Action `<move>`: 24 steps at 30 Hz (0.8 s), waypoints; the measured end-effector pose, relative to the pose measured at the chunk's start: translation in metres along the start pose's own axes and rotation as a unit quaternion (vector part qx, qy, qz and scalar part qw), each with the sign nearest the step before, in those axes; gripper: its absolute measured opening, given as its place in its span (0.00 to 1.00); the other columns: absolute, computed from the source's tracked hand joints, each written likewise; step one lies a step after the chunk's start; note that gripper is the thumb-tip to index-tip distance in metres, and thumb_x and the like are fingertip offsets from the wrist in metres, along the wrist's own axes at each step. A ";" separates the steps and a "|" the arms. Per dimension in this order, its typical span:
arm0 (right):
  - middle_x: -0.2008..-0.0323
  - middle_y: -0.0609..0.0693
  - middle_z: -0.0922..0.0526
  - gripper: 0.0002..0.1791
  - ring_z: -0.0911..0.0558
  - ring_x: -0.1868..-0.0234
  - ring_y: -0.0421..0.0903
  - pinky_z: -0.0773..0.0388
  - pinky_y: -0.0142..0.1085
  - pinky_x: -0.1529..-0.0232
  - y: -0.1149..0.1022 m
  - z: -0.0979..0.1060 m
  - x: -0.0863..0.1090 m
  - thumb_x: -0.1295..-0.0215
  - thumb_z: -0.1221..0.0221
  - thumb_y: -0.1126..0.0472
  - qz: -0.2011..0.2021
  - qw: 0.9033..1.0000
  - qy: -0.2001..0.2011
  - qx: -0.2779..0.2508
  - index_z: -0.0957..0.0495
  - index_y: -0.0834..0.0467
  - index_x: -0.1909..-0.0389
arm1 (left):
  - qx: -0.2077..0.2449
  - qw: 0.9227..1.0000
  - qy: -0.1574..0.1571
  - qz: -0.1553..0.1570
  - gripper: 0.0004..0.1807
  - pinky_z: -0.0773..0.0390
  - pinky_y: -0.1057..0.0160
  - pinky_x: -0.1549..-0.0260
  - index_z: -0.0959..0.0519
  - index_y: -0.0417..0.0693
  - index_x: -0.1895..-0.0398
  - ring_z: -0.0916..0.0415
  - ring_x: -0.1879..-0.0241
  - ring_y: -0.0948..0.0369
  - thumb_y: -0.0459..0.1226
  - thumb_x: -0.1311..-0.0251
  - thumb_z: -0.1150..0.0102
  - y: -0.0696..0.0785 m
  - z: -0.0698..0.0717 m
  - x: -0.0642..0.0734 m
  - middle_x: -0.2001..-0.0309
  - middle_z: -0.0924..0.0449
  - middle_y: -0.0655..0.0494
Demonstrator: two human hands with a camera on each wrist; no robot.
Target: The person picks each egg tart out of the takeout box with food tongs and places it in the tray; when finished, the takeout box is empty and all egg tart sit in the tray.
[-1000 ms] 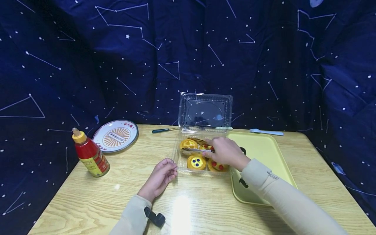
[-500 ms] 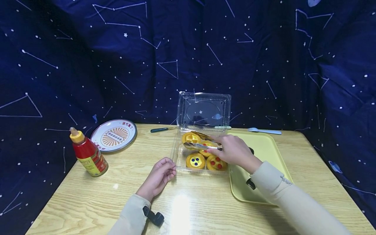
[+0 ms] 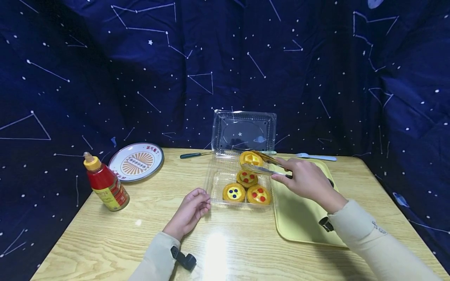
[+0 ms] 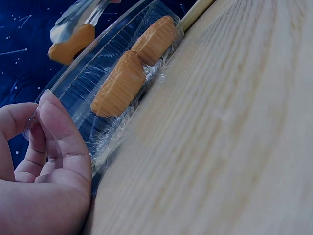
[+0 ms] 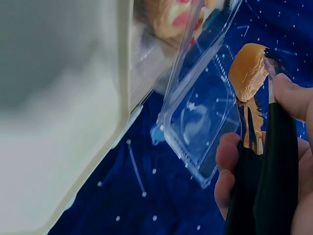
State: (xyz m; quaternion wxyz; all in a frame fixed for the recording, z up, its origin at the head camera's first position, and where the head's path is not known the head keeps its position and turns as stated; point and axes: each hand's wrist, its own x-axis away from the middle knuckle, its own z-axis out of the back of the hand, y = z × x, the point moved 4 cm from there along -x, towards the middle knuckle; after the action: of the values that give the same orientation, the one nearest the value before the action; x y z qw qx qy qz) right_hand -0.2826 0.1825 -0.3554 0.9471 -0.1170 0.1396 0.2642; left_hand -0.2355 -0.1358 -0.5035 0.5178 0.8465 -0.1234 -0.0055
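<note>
My right hand (image 3: 309, 179) grips metal tongs (image 5: 276, 161) with black handles. Their tips clamp a yellow-topped tart (image 3: 251, 158), raised above the back right of a clear plastic clamshell box (image 3: 218, 177). In the right wrist view, the tart's golden side shows between the tips. My left hand (image 3: 190, 210) pinches the box's left front rim between thumb and fingers, as the left wrist view shows up close. Inside the box sit a tart with blue dots (image 3: 234, 192) and a red-dotted tart (image 3: 259, 194) in front. Behind them another red-dotted tart (image 3: 247, 178) leans tilted.
Right of the box lies a yellow tray (image 3: 299, 224), under my right forearm. A light blue fork (image 3: 318, 157) rests behind it. At left stand a red squeeze bottle (image 3: 109, 189) and a patterned plate (image 3: 137, 162). A dark green handle (image 3: 191, 155) lies near the back edge.
The tongs have lifted the yellow-topped tart from the box's back left and carried it right. My right hand moved right with them. My left hand stays at the rim.
</note>
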 end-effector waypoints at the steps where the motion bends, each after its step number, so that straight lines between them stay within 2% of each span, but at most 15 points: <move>1: 0.52 0.57 0.15 0.34 0.17 0.53 0.59 0.21 0.57 0.62 0.003 0.002 0.002 0.37 0.39 0.37 -0.003 1.000 0.003 0.000 0.23 0.55 0.38 | 0.001 1.000 0.001 0.000 0.03 0.24 0.73 0.72 0.29 0.46 0.65 0.25 0.70 0.64 0.32 0.33 0.47 0.000 0.000 0.000 0.68 0.26 0.55; 8: 0.56 0.57 0.14 0.33 0.16 0.57 0.58 0.22 0.58 0.66 0.025 0.014 0.015 0.37 0.38 0.38 -0.023 0.999 0.022 0.008 0.22 0.55 0.39 | 0.000 1.000 -0.002 0.003 0.03 0.24 0.73 0.72 0.29 0.45 0.64 0.25 0.70 0.65 0.32 0.32 0.48 0.000 0.001 0.000 0.68 0.26 0.55; 13: 0.54 0.59 0.15 0.33 0.15 0.57 0.58 0.23 0.60 0.64 0.039 0.022 0.024 0.37 0.37 0.39 -0.031 0.999 0.026 0.012 0.23 0.56 0.38 | 0.001 1.000 -0.004 0.002 0.03 0.24 0.73 0.72 0.29 0.46 0.65 0.25 0.70 0.65 0.32 0.32 0.47 0.000 0.001 0.000 0.68 0.26 0.56; 19: 0.48 0.60 0.17 0.35 0.18 0.52 0.63 0.25 0.63 0.64 0.056 0.029 0.033 0.37 0.38 0.38 -0.053 0.998 0.020 0.021 0.25 0.56 0.36 | 0.002 1.000 0.001 0.003 0.03 0.24 0.73 0.72 0.29 0.46 0.65 0.25 0.70 0.65 0.32 0.32 0.47 0.000 0.000 0.000 0.68 0.26 0.55; 24: 0.53 0.62 0.16 0.35 0.18 0.55 0.67 0.26 0.62 0.68 0.071 0.029 0.039 0.37 0.37 0.39 -0.063 0.997 0.013 0.033 0.25 0.57 0.37 | 0.003 1.000 0.004 0.004 0.03 0.23 0.73 0.72 0.29 0.46 0.64 0.25 0.70 0.65 0.32 0.32 0.47 0.000 -0.001 0.000 0.68 0.26 0.55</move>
State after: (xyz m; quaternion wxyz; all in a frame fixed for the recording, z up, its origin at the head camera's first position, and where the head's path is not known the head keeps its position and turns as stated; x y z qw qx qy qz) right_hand -0.2829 0.2685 -0.3519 0.9634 -0.0974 0.1533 0.1973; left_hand -0.2353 -0.1355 -0.5028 0.5154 0.8478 -0.1247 0.0007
